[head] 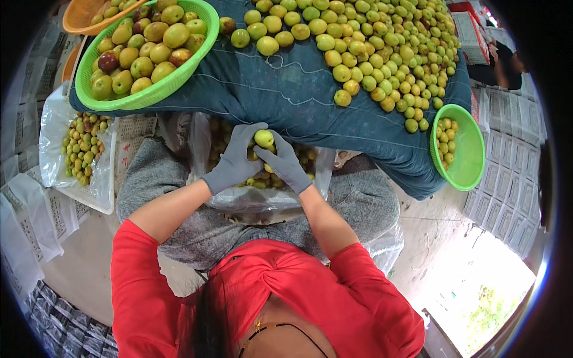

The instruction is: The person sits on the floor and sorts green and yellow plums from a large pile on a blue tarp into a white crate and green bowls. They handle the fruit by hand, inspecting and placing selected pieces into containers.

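Both of my hands wear grey gloves and meet over a plastic-lined container (255,203) of fruit between my knees. A yellow-green jujube (263,138) is held between the fingers of my left hand (235,159) and my right hand (285,164). My right thumb points left, just below that fruit. More jujubes (259,182) lie in the container beneath, partly hidden by my hands. In front of me a dark blue cloth (295,80) covers a raised surface, with a large spread of loose jujubes (380,49) on it.
A green plastic basket (134,105) heaped with larger, browner jujubes stands at the cloth's left, beside an orange basket (85,27). A lined white crate (107,197) of fruit sits at left. At right is a green basket (470,156) with some fruit. Printed stacked packaging (506,165) stands beyond.
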Demonstrator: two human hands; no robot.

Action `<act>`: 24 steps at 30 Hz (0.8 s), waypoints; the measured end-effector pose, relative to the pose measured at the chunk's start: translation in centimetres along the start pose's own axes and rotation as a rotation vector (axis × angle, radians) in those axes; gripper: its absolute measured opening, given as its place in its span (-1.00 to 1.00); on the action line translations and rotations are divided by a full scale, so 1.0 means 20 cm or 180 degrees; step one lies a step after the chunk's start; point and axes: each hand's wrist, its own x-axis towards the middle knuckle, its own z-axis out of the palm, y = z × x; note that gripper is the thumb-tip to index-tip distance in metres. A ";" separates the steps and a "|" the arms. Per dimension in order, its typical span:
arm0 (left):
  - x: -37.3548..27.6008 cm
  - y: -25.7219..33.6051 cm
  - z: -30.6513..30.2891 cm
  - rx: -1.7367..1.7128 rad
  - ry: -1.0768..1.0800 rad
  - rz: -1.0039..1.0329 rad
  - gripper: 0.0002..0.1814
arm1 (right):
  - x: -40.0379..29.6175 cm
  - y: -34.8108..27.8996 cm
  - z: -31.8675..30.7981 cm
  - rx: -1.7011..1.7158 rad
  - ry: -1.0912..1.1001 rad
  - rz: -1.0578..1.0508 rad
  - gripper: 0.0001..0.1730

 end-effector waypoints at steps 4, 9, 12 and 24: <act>-0.08 -0.21 0.06 -0.0680 -0.0740 -0.0823 -0.17 | -0.04 0.27 0.01 -0.0540 0.0337 0.0303 -0.40; -0.03 -0.13 0.04 -0.1577 -0.1076 -0.2063 -0.26 | -0.05 0.32 0.04 -0.3414 0.0513 0.0216 -0.43; -0.07 -0.11 0.01 -0.2853 -0.0894 -0.1918 -0.48 | -0.08 -0.04 0.10 -0.4261 -0.0263 0.0187 -0.61; 0.32 0.26 -0.37 -0.2594 -0.0010 -0.1866 -0.44 | 1.14 -0.73 -0.05 -0.4800 0.0701 -0.2951 -0.55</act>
